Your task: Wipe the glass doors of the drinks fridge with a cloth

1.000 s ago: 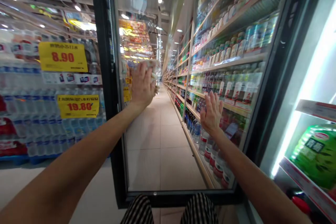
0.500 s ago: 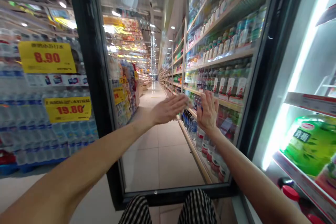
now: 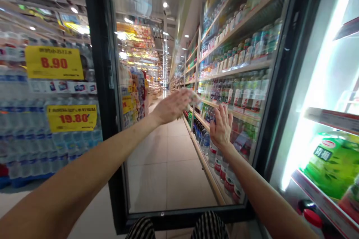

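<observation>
A glass door (image 3: 148, 185) in a black frame stands in front of me, between price-tagged water packs on one side and a lit cooler on the other. Near the middle of the pane, my left hand (image 3: 172, 105) presses a light-coloured cloth (image 3: 195, 98) to the glass; the hand is slightly blurred and covers most of the cloth. Lower and to the right, my right hand (image 3: 221, 129) lies against the pane with fingers stretched out and nothing in it.
Striped-clad knees (image 3: 209, 226) sit by the door's bottom rail. At right, a cooler shelf (image 3: 322, 190) carries a green jug (image 3: 327, 162) and red-capped bottles. Yellow price signs (image 3: 54, 62) hang on stacked bottles (image 3: 25, 134) at left. Bottle shelves show in the glass.
My left hand has swept the cloth from the pane's left side rightward and down toward my right hand, then slightly up and left. The right hand keeps its place on the glass.
</observation>
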`<move>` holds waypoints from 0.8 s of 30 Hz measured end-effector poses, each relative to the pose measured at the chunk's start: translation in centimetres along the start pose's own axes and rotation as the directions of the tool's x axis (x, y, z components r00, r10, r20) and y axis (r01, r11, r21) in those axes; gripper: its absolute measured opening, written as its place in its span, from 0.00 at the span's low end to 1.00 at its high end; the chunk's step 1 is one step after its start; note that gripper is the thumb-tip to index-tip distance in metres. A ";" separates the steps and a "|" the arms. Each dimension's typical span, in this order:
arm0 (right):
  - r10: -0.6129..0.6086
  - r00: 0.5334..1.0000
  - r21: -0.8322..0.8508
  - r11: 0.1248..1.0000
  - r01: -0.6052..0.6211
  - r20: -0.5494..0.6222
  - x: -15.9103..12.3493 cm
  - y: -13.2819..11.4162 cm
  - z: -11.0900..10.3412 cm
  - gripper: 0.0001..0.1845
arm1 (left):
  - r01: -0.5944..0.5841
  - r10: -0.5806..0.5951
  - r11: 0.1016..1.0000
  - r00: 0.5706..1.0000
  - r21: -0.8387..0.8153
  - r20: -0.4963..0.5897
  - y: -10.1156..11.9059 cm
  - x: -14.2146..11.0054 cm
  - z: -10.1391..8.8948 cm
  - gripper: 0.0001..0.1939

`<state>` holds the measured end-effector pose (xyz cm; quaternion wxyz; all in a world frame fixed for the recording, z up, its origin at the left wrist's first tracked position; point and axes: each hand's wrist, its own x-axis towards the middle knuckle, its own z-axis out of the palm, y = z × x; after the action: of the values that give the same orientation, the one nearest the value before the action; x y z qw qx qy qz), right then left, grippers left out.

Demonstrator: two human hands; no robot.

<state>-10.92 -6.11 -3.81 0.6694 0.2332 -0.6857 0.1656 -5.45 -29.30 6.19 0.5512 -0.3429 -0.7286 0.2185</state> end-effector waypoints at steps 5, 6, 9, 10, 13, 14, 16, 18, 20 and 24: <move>0.007 1.000 0.048 0.999 -0.006 -0.022 0.7 -0.5 -0.3 0.30 | 0.254 -0.245 0.967 0.956 0.035 -0.160 0.3 -0.2 0.2 0.26; 0.001 1.000 0.067 0.998 0.001 -0.021 0.8 -0.8 -0.5 0.30 | 0.081 -0.078 0.996 0.994 0.030 -0.073 1.4 -0.6 0.6 0.26; -0.065 0.998 0.181 0.981 0.066 -0.015 0.8 -2.3 -0.6 0.31 | -0.193 0.194 0.981 0.980 -0.025 0.053 4.7 -1.6 1.7 0.25; -0.096 0.995 0.236 0.967 0.095 -0.011 0.8 -3.0 -0.6 0.31 | -0.156 0.157 0.987 0.986 -0.027 0.045 5.5 -1.6 1.9 0.25; -0.125 0.992 0.349 0.929 0.119 -0.005 1.1 -5.5 0.0 0.30 | 0.118 -0.119 0.993 0.992 -0.013 -0.035 6.3 -1.3 2.1 0.28; -0.110 0.994 0.348 0.932 0.101 0.006 1.4 -6.4 0.2 0.30 | 0.203 -0.203 0.979 0.978 -0.012 -0.055 6.2 -1.4 2.0 0.30; -0.074 0.996 0.291 0.955 0.055 0.052 1.9 -8.3 0.8 0.28 | 0.312 -0.313 0.950 0.947 -0.017 -0.068 5.7 -2.1 1.6 0.34; -0.058 0.991 0.207 0.978 0.032 0.119 2.4 -9.9 1.4 0.27 | 0.349 -0.350 0.937 0.936 -0.024 -0.044 5.1 -3.4 1.2 0.39; -0.058 0.986 0.137 0.990 0.037 0.153 2.8 -10.8 2.1 0.27 | 0.333 -0.334 0.943 0.942 -0.021 -0.027 4.5 -4.8 1.0 0.44; -0.144 0.983 0.038 0.989 0.140 0.114 3.0 -7.1 2.3 0.23 | 0.374 -0.374 0.927 0.927 -0.001 -0.041 4.1 -6.1 0.8 0.51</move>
<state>-9.04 -13.60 -1.55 0.6349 0.3007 -0.7025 0.1138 -4.23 -31.05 -0.90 0.5985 -0.2001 -0.7685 0.1052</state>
